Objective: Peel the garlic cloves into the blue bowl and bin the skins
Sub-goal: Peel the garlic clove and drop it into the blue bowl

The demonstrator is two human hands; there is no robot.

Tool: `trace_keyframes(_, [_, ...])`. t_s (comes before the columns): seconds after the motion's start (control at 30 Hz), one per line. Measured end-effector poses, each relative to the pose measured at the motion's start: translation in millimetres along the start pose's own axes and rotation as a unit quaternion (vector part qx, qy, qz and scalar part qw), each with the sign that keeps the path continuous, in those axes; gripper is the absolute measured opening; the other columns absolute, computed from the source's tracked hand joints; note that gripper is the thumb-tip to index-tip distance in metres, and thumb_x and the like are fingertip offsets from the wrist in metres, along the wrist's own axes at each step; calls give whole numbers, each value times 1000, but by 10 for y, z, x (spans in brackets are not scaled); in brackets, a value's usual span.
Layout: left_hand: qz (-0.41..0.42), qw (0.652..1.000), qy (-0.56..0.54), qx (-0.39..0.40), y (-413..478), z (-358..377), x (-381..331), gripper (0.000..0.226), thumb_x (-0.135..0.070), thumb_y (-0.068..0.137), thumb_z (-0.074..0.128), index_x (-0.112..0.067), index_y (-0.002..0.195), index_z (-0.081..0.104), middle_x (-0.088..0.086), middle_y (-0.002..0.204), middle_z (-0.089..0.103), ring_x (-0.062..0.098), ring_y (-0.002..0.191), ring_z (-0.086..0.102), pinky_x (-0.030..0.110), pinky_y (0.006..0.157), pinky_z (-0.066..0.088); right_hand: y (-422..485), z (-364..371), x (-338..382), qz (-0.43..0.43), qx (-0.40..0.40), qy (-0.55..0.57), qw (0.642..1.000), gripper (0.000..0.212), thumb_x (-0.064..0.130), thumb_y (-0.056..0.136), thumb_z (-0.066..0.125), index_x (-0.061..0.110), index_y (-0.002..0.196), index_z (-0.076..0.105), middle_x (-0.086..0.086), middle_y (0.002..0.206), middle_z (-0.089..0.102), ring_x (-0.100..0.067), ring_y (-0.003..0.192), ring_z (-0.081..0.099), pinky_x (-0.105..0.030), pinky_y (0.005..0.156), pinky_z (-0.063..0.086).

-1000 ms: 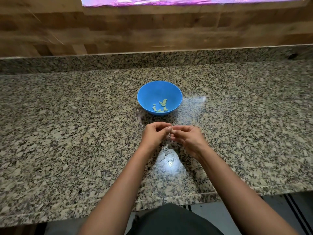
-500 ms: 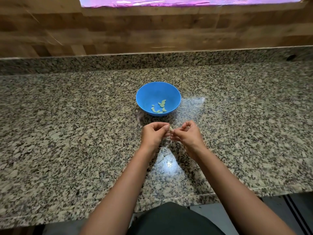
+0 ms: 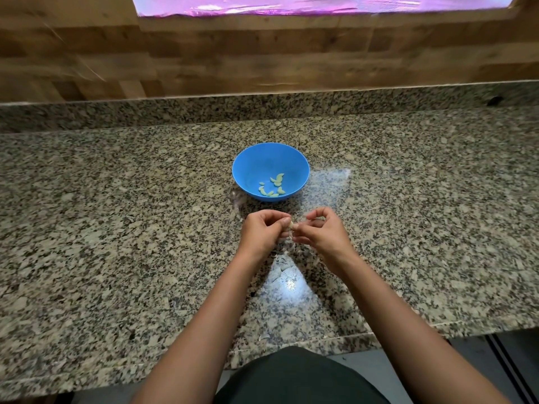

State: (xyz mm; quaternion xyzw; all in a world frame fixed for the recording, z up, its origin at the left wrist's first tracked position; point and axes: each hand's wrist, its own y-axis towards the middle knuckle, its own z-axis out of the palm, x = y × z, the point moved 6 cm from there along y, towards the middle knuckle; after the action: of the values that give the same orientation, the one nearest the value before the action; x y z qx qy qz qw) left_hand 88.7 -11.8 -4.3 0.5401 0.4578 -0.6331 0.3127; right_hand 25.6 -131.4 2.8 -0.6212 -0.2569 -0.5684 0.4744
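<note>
Left hand (image 3: 264,232): fingers curled in, with the thumb and fingertips pinching a garlic clove (image 3: 290,224) at its left side; the forearm reaches in from the lower left.
Right hand (image 3: 323,234): fingers curled too, with the thumb and a fingertip gripping the same clove from the right, so the two hands meet at it. The index finger arches up above the others. Whether a strip of skin is caught under it is too small to tell.
Garlic clove: pale and small, held between both hands above the counter, just in front of the bowl and apart from it. How much skin it carries cannot be made out.
Blue bowl (image 3: 242,167): round plastic bowl, upright on the counter, just beyond the hands.
Peeled cloves (image 3: 273,188): a small scatter of pale green-white pieces lies in the bottom of the bowl, towards its near side.
Skins (image 3: 282,263): thin pale flakes lie on the counter below the hands, partly lost in a bright glare patch. One more scrap (image 3: 264,337) sits near the counter's front edge.
Countertop (image 3: 116,228): speckled granite with a low granite upstand (image 3: 175,109) along the back.
Wall (image 3: 233,56): wood-look panels, with a pink-lit window (image 3: 291,4) at the top.
Person: dark clothing (image 3: 294,377) shows at the bottom edge.
</note>
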Motion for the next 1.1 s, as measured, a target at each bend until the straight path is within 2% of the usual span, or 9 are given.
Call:
trace_keyframes(0.17, [10,999,34,0,7,12,-31,5,-5,87,63,-8,87,67,4,73,66,2,54,60,17,54,48,-4,-28,47,-51,-19,-114,992,29,0,82,66,14,88,41,-8,77,58,-20,67,64,-45,73,56])
trace_keyframes(0.33, [9,999,38,1,12,12,-40,5,-5,87,63,-9,86,68,3,73,66,1,54,61,16,53,48,-13,-22,96,-93,-26,-181,979,29,3,82,65,18,84,41,-10,80,60,-22,70,62,-39,69,56])
trace_keyframes(0.4, [7,999,34,-2,14,13,-35,4,-5,87,64,-6,88,68,4,73,66,0,53,60,13,50,46,3,-34,71,-86,-28,-168,982,28,2,82,65,17,84,41,-10,79,59,-22,70,62,-41,71,56])
trace_keyframes(0.47, [6,1000,22,-8,17,7,-26,6,-4,87,64,-4,90,68,4,73,66,0,53,61,13,51,47,28,-36,23,-70,-18,-142,987,21,2,83,64,15,86,47,-7,79,60,-23,71,64,-44,74,57])
trace_keyframes(0.57, [13,1000,21,-15,24,0,-12,12,-5,86,64,1,96,68,4,74,67,1,54,62,16,57,52,44,5,-26,-62,19,-181,981,5,9,88,63,11,91,60,-7,78,66,-16,68,65,-36,71,57])
trace_keyframes(0.67, [21,999,27,-18,18,9,-4,10,-5,86,65,0,95,68,5,77,68,5,61,65,18,63,55,49,17,-18,-82,18,-241,967,11,14,90,60,5,92,67,-10,76,69,-17,66,64,-37,70,56])
trace_keyframes(0.8, [20,1000,14,-19,17,16,20,9,-4,85,65,0,92,68,9,80,69,13,67,66,20,67,56,30,43,42,-114,18,-314,943,14,19,91,58,6,90,65,-3,69,64,-13,59,58,-24,57,48])
trace_keyframes(1.0, [13,1000,5,-8,6,22,74,7,-4,86,65,-10,85,68,10,81,70,10,65,66,22,68,56,16,56,23,-136,14,-366,920,18,23,92,56,7,88,63,-3,72,63,-15,62,57,-33,63,51])
trace_keyframes(1.1, [11,1000,-3,-4,0,25,74,7,-2,85,64,-8,85,68,10,81,69,12,67,66,21,68,56,1,56,27,-150,9,-371,916,18,22,91,58,6,86,63,-2,70,61,-12,60,54,-31,60,49])
